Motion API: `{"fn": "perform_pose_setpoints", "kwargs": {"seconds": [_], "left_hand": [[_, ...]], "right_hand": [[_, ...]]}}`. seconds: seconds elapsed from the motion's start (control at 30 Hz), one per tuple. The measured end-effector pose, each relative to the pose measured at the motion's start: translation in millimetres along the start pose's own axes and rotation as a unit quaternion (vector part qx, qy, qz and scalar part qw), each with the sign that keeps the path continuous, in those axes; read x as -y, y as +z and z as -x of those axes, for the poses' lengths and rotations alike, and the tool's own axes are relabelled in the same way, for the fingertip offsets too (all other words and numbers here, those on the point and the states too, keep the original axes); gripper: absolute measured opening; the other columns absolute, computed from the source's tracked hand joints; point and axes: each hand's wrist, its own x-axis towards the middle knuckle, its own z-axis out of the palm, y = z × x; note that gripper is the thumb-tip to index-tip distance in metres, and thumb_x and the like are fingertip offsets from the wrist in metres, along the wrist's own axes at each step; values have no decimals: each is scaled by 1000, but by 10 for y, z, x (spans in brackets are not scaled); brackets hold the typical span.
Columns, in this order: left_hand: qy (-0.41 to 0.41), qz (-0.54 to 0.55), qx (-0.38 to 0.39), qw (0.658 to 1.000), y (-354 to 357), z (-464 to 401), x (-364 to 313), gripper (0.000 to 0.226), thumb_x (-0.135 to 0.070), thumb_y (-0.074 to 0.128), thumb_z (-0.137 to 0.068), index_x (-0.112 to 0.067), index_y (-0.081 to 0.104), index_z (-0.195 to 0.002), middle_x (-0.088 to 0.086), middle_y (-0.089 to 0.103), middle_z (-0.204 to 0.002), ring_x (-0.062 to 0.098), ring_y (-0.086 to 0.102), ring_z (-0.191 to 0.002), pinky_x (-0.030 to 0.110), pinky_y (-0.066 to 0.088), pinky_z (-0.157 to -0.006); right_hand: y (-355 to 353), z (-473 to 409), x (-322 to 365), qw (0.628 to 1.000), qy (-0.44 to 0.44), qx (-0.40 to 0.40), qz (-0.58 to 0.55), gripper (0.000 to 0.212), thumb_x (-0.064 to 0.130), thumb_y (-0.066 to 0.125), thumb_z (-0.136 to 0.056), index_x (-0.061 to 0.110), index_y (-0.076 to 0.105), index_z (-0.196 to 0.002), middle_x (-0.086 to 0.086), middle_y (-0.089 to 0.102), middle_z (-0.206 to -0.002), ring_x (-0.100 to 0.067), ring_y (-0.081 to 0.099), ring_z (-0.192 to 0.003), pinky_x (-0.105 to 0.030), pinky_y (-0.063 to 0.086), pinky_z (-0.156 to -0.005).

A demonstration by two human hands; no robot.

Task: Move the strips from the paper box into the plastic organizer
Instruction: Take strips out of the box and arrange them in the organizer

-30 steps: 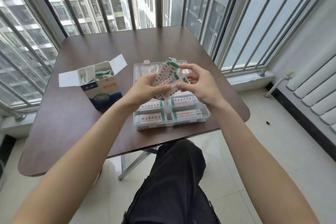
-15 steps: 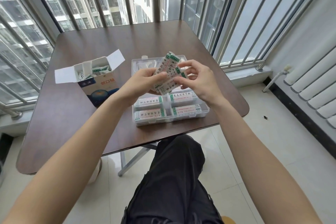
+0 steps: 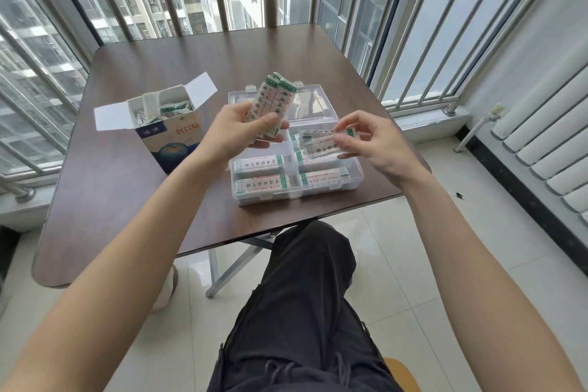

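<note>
Separated, two hands (image 3: pixel 235 134) (image 3: pixel 378 145) now hold strips (image 3: pixel 275 105).

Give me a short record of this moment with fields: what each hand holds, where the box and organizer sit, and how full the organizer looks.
left hand: grips a bundle of strips, held upright above the organizer
right hand: pinches a few strips flat over the organizer's right side
paper box: open, flaps out, on the table left of the organizer, strips still inside
plastic organizer: clear, lid open, near the table's front edge
filled compartments: four visible stacks of strips in the front compartments
</note>
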Motion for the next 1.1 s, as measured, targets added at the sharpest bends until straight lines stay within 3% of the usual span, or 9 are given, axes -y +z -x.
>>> {"fn": "perform_pose_setpoints", "kwargs": {"seconds": [0.17,0.23,0.3,0.37,0.47,0.6,0.83,0.9,1.1], "left_hand": [[-1,-2,-1,1000,51,104,23,12,-19,57,-93,-18,61,-104,-6,73,-88,13,71,-76,19,54,-62],[-2,-18,-1,1000,78,144,38,16,-20,57,-93,-16,61,-107,-5,73,-91,12,71,-78,19,53,-61],[1,-39,-3,999,105,175,51,19,-20,57,-93,-14,61,-111,-4,73,-93,8,70,-77,17,52,-60],[2,-50,-6,999,126,199,55,19,-20,56,-93,-15,60,-111,-5,72,-93,5,69,-76,15,51,-59],[0,-56,-5,998,148,216,67,18,-21,57,-93,-16,60,-110,-8,72,-91,4,69,-75,15,51,-58],[-1,-76,-6,997,166,217,82,19,-21,57,-93,-16,60,-111,-9,71,-89,3,67,-75,17,51,-58],[4,-93,-1,996,165,199,80,23,-22,57,-93,-16,60,-115,-7,71,-90,0,66,-71,15,49,-55],[5,-92,2,996,164,194,86,23,-22,57,-93,-16,60,-114,-7,71,-91,2,67,-72,15,49,-55],[10,-114,9,993,209,172,116,22,-22,57,-93,-16,60,-114,-6,71,-92,2,66,-74,15,49,-54]], "right_hand": [[-30,79,-47,996,-2,19,83,10,11,70,-84,18,66,-90,-15,65,-93,-19,66,-78,-23,55,-63],[-20,100,-47,990,-12,28,137,10,13,70,-84,22,68,-90,-9,68,-89,-19,67,-74,-24,56,-64],[-7,111,-52,979,-25,34,198,8,18,70,-85,25,69,-89,5,67,-78,-8,61,-64,-28,56,-67],[8,114,-48,969,-38,33,242,6,21,69,-85,26,69,-88,14,59,-66,-1,50,-55,-24,49,-62],[38,108,-18,953,-60,40,295,3,25,68,-85,27,69,-87,12,51,-58,-3,44,-54,-21,35,-56],[86,99,51,908,-78,84,402,4,29,65,-86,27,68,-85,12,62,-74,-8,58,-73,-29,48,-69],[135,70,119,793,-129,122,583,19,33,51,-95,32,67,-104,7,66,-106,-20,59,-99,-32,45,-72],[171,68,100,801,-131,122,572,18,31,51,-95,29,67,-103,4,67,-105,-22,60,-97,-33,47,-74],[215,107,80,885,-129,84,440,8,20,70,-83,15,70,-90,1,69,-88,-16,61,-81,-37,51,-76]]}}
